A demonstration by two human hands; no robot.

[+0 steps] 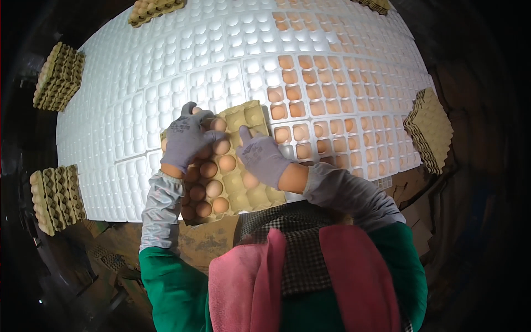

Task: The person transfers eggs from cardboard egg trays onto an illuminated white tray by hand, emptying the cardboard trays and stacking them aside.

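My left hand (pixel 184 139), in a grey-lavender work glove, is over the left part of a moulded-pulp egg tray (pixel 234 189). Its fingers curl around a brown egg (pixel 196 110), and another egg (pixel 218 124) lies by the fingertips. My right hand (pixel 265 159), gloved alike, reaches over the tray's right part, index finger extended. Slivers of eggshell colour show beside that finger, but its grip is hidden. Below the palm lies a pale egg (pixel 250 180). Brown eggs (pixel 208 169) fill the tray's left cells, while several cells on its right hold none.
White moulded trays (pixel 215 85) cover the broad surface ahead; those at right hold brown eggs (pixel 325 92). Stacked pulp trays with eggs stand at the left edge (pixel 56 199), farther left (pixel 60 76) and far back (pixel 155 10). A stack of pulp trays (pixel 429 128) leans at right.
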